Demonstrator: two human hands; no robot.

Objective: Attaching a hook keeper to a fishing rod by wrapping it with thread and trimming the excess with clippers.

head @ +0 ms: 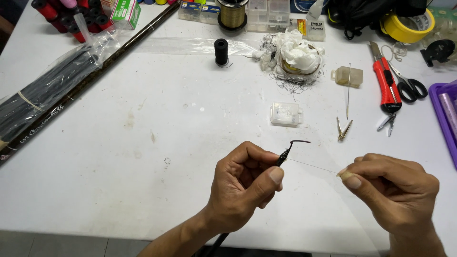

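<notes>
Both hands are closed in pinch grips above the white table (pixel 143 157). Left hand (pixel 243 183) clamps the thin dark rod tip (pixel 284 155) between thumb and fingers, its short dark cord end (pixel 300 141) curling to the right. From that tip a fine pale line (pixel 314 166) runs taut to my right hand (pixel 395 190), which nips it between thumb and forefinger. Beyond, well apart: black thread spool (pixel 221 51), small clear box (pixel 285 114), metal snips (pixel 343 128), red utility knife (pixel 386 81), scissors (pixel 407 85). Risk, in my judgement: overpulling to the right could snap the line or bend the tip; a slack pinch would let the line slip free.
</notes>
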